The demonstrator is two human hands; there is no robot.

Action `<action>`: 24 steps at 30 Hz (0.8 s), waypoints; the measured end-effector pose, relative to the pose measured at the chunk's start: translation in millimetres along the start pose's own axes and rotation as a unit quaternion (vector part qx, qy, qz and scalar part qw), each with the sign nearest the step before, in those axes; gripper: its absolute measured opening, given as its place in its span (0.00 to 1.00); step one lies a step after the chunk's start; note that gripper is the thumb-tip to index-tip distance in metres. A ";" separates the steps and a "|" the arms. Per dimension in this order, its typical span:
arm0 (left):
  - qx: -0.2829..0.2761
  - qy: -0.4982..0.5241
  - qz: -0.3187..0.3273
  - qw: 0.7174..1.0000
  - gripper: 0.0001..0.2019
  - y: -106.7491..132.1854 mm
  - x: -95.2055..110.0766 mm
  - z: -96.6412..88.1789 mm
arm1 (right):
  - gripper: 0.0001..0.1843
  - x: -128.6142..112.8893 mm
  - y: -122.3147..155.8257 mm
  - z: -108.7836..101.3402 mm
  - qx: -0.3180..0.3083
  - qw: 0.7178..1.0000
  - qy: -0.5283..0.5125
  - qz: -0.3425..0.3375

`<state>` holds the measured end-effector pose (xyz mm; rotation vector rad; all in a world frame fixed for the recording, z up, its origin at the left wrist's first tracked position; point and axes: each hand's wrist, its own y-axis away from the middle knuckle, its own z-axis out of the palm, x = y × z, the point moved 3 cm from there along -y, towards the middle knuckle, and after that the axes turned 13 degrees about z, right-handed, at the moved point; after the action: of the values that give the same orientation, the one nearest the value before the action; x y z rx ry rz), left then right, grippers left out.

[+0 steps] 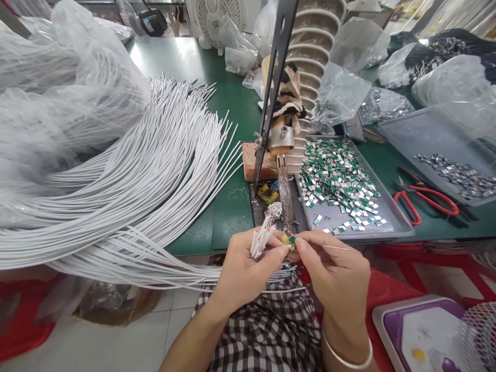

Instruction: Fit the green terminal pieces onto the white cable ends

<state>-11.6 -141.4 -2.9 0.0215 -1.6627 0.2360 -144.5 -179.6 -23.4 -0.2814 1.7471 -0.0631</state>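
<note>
My left hand (248, 268) is closed around a small bunch of white cables (260, 241), their ends pointing up. Thumb and forefinger of that hand pinch one cable end at the middle. My right hand (333, 271) pinches a tiny green and silver chip (292, 239) against that cable end, with a thin wire (335, 248) sticking out to the right. Both hands meet just below the tip of a soldering iron (284, 194) mounted on a black stand (273, 82). A grey tray (391, 219) beside it holds several more green chips (337, 178).
A big fan of white cables (127, 175) covers the green table (228, 103) on the left. Red-handled pliers (422, 199) and a second tray (411, 134) lie to the right. Plastic bags (341, 93), a fan (211, 20) and a brick (250, 160) stand behind.
</note>
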 end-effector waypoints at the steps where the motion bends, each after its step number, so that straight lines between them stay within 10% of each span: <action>1: 0.008 0.010 -0.003 1.000 0.09 -0.1 -0.4 -0.5 | 0.08 0.7 1.4 -0.3 0.005 1.000 0.003 -0.002; 9: 0.052 0.082 -0.024 0.995 0.09 -7.0 -4.1 -5.1 | 0.12 -3.4 10.6 -1.8 0.130 0.981 0.019 -0.139; 24: 0.047 0.138 -0.026 0.989 0.11 -7.5 -4.1 -2.5 | 0.16 -14.8 7.0 -1.8 0.113 0.978 0.035 -0.174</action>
<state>-7.5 -148.9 -5.6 0.0985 -1.3730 0.2662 -144.8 -169.7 -10.2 -0.4184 1.7238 -0.5286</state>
